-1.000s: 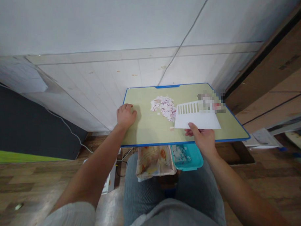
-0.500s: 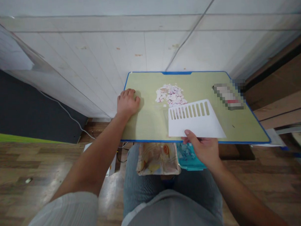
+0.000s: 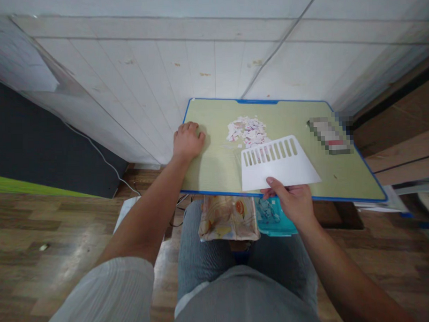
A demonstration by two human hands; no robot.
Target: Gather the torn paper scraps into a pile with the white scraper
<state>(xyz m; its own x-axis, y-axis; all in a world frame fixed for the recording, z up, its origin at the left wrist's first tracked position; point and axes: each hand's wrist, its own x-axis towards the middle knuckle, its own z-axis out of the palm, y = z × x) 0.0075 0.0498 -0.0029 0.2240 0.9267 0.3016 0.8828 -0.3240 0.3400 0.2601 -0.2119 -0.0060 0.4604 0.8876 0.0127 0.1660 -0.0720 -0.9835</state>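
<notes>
In the head view my right hand [image 3: 295, 200] grips the near edge of a white slotted sheet [image 3: 278, 170], thumb on top and fingers underneath. The sheet has a row of long slots of graded width along its far edge. That edge reaches the near side of a heap of small torn paper pieces [image 3: 248, 129], some of which show through the slots. My left hand [image 3: 188, 142] rests at the left edge of the board-like tabletop [image 3: 215, 172], palm down, thumb apart, holding nothing.
A blurred-out, phone-shaped object [image 3: 329, 134] lies on the tabletop's right. Under the near edge, over my lap, are a patterned fabric-lined container [image 3: 229, 226] and a turquoise tray [image 3: 275, 224] with small pieces in it. A white panelled wall [image 3: 144, 65] stands behind.
The camera view has shifted slightly. Relative to the tabletop, the slotted sheet in my right hand has moved a little to the left. My left hand stays at the edge.
</notes>
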